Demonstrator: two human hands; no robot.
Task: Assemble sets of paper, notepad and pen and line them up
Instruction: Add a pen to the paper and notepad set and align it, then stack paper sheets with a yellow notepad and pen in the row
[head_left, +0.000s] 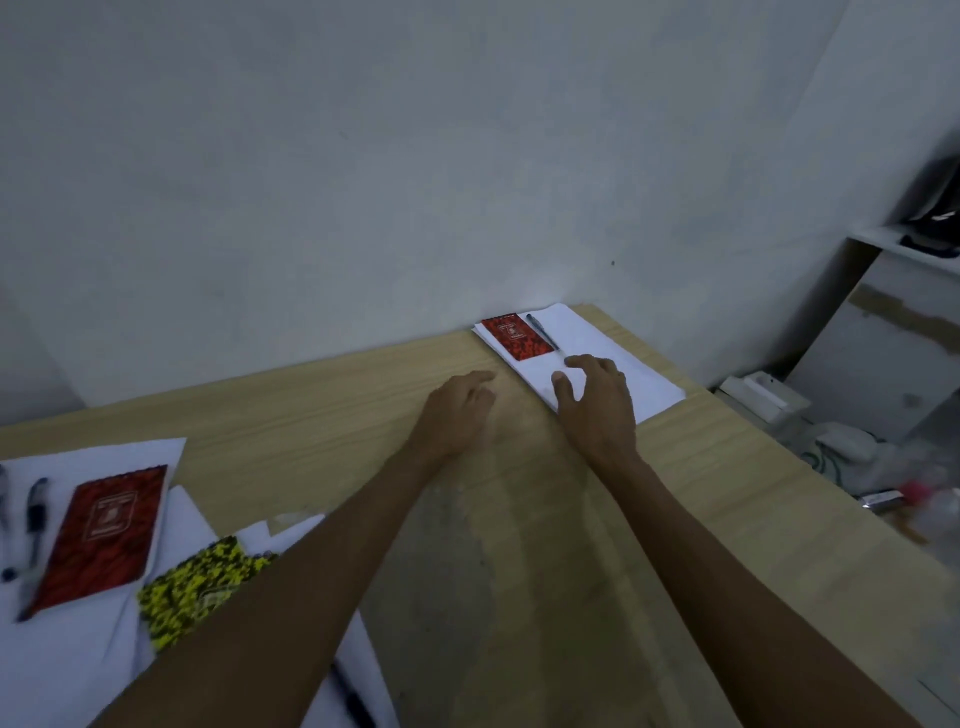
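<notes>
Head view | right hand (597, 400) open, flat on paper (613, 358) right of centre, notepad (517, 339) and pen (543, 332) just beyond its fingertips | left hand (460, 410) open on surface (337, 405) beside | set's long axis runs toward upper left | right grip nearer.

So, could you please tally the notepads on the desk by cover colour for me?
Red notepads: 2, one on the far sheet of paper beside a pen, one at the near left.
Yellow-and-black notepads: 1, partly under the left forearm.
Total: 3 notepads in view.
</notes>
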